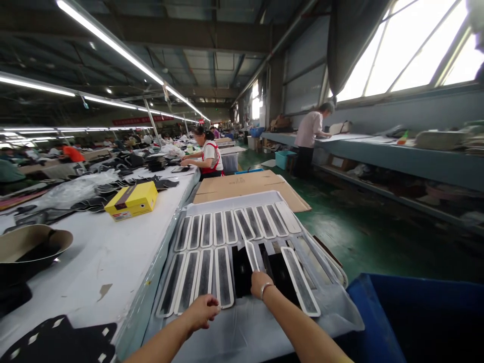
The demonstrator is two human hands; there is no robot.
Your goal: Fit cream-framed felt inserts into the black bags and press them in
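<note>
My right hand (261, 284), with a bracelet on its wrist, is closed on the near end of a long white-edged panel (251, 256), which stands tilted on its edge over black pieces (241, 269). My left hand (203, 311) is half curled, its fingers apart and holding nothing. It hovers by the near end of another rounded panel with a dark grey centre (224, 276). More such panels (206, 229) lie side by side in two rows on a plastic-covered surface (242, 322). One panel (300, 282) lies slanted to the right of my right hand.
A long white table (113, 252) on the left bears a yellow box (132, 200) and black cut pieces (62, 340). Flat cardboard (245, 186) lies beyond the panels. At the right stands a blue bin (378, 312). Co-workers (209, 154) are at tables farther off.
</note>
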